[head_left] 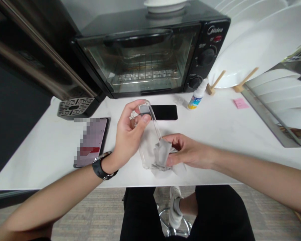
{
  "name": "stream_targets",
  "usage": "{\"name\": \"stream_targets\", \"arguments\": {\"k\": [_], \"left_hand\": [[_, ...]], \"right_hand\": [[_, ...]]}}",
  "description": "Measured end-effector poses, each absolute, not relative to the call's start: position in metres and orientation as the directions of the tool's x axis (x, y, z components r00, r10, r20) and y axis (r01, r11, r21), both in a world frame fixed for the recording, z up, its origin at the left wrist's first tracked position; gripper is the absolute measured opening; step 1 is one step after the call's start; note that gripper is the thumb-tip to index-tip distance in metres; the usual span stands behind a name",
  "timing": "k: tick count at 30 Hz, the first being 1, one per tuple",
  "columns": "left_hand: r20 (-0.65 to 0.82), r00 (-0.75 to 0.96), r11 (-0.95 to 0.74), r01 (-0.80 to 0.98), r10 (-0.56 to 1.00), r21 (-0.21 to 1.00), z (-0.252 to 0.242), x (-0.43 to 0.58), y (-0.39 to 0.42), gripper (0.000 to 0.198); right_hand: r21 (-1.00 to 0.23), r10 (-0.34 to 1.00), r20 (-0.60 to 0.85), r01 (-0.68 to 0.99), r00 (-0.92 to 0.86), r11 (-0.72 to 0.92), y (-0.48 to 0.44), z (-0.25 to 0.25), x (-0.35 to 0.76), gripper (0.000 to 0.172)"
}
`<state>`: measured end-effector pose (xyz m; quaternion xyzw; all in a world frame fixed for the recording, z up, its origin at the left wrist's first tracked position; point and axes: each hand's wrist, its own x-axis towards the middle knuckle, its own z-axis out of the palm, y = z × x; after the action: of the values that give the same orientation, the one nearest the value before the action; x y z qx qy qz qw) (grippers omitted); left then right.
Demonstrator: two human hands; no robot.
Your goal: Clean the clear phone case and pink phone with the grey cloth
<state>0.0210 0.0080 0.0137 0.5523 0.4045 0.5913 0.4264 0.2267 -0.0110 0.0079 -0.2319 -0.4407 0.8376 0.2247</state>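
Observation:
A clear phone case point(145, 147) is tilted above the white table, its upper end pinched between the thumb and fingers of my left hand point(130, 129). My right hand point(182, 150) is closed on a thin greyish cloth point(162, 152), pressed to the lower right edge of the case. Part of the cloth hangs below my right fingers. Just beyond the case lies a phone point(165, 112) with a dark screen, partly hidden by my left hand and the case. A white spray bottle point(197, 96) with a blue and yellow label stands farther back on the right.
A black toaster oven point(145, 63) takes up the back of the table point(210, 124). Left of my left hand lies a second phone point(92, 142) with its screen lit. A pink sticky note point(240, 103) and a rack of white plates point(278, 97) are on the right.

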Motion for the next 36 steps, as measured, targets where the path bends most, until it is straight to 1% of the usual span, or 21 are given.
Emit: {"name": "stream_targets", "arguments": {"k": [2,4,7,9,11,13,15,18,20,21,23,26,28,30,32,34,36], "left_hand": [[0.275,-0.001,-0.275,-0.045,0.961,0.960,0.016,0.021,0.008,0.029],[0.193,0.113,-0.190,-0.034,0.975,0.981,0.019,0.024,0.003,0.029],[0.106,0.327,-0.101,-0.033,0.939,0.994,0.023,0.029,-0.008,0.031],[0.100,0.387,-0.103,-0.015,0.917,0.995,0.024,0.030,-0.014,0.032],[0.153,0.353,-0.172,0.025,0.923,0.985,0.022,0.029,-0.017,0.033],[0.238,0.272,-0.262,0.055,0.932,0.963,0.020,0.027,-0.015,0.036],[0.304,0.156,-0.313,0.035,0.940,0.949,0.018,0.024,-0.010,0.037],[0.311,-0.002,-0.311,-0.027,0.950,0.950,0.019,0.021,-0.001,0.033],[0.287,-0.005,-0.287,-0.042,0.958,0.957,0.021,0.021,0.002,0.032],[0.265,0.033,-0.264,-0.039,0.964,0.964,0.022,0.022,0.002,0.032],[0.200,0.165,-0.198,-0.027,0.966,0.980,0.023,0.023,-0.001,0.033],[0.116,0.374,-0.122,-0.009,0.920,0.992,0.022,0.026,-0.009,0.033],[0.122,0.438,-0.123,-0.025,0.891,0.992,0.021,0.027,-0.013,0.033],[0.169,0.398,-0.170,-0.034,0.902,0.985,0.019,0.027,-0.013,0.033],[0.217,0.280,-0.216,-0.036,0.935,0.976,0.018,0.026,-0.010,0.035],[0.231,0.136,-0.227,-0.045,0.963,0.973,0.019,0.025,-0.005,0.037],[0.230,0.033,-0.228,-0.060,0.973,0.972,0.020,0.023,0.000,0.038]], "right_hand": [[-0.855,0.593,-0.207,-0.151,-0.778,-0.496,-0.011,0.008,0.227,0.043],[-0.868,0.647,-0.196,-0.177,-0.737,-0.464,-0.010,0.011,0.228,0.041],[-0.857,0.795,-0.149,-0.325,-0.588,-0.401,-0.007,0.018,0.229,0.033],[-0.834,0.852,-0.144,-0.401,-0.504,-0.378,-0.005,0.021,0.230,0.028],[-0.814,0.853,-0.146,-0.429,-0.502,-0.392,-0.005,0.022,0.230,0.026],[-0.814,0.820,-0.143,-0.405,-0.554,-0.415,-0.007,0.021,0.230,0.026],[-0.834,0.741,-0.162,-0.311,-0.651,-0.456,-0.009,0.019,0.229,0.030],[-0.848,0.594,-0.236,-0.136,-0.769,-0.512,-0.013,0.018,0.229,0.042],[-0.856,0.554,-0.255,-0.081,-0.792,-0.511,-0.014,0.018,0.228,0.045],[-0.859,0.557,-0.253,-0.080,-0.791,-0.505,-0.014,0.018,0.228,0.044],[-0.863,0.602,-0.223,-0.132,-0.766,-0.488,-0.012,0.019,0.228,0.039],[-0.852,0.776,-0.181,-0.298,-0.604,-0.430,-0.008,0.020,0.230,0.029],[-0.842,0.843,-0.177,-0.365,-0.507,-0.397,-0.005,0.021,0.231,0.025],[-0.836,0.849,-0.166,-0.385,-0.502,-0.391,-0.005,0.022,0.231,0.024],[-0.851,0.804,-0.162,-0.332,-0.572,-0.407,-0.007,0.023,0.230,0.028],[-0.866,0.697,-0.206,-0.204,-0.687,-0.457,-0.010,0.022,0.229,0.036],[-0.855,0.571,-0.270,-0.079,-0.776,-0.512,-0.012,0.022,0.227,0.046]]}}
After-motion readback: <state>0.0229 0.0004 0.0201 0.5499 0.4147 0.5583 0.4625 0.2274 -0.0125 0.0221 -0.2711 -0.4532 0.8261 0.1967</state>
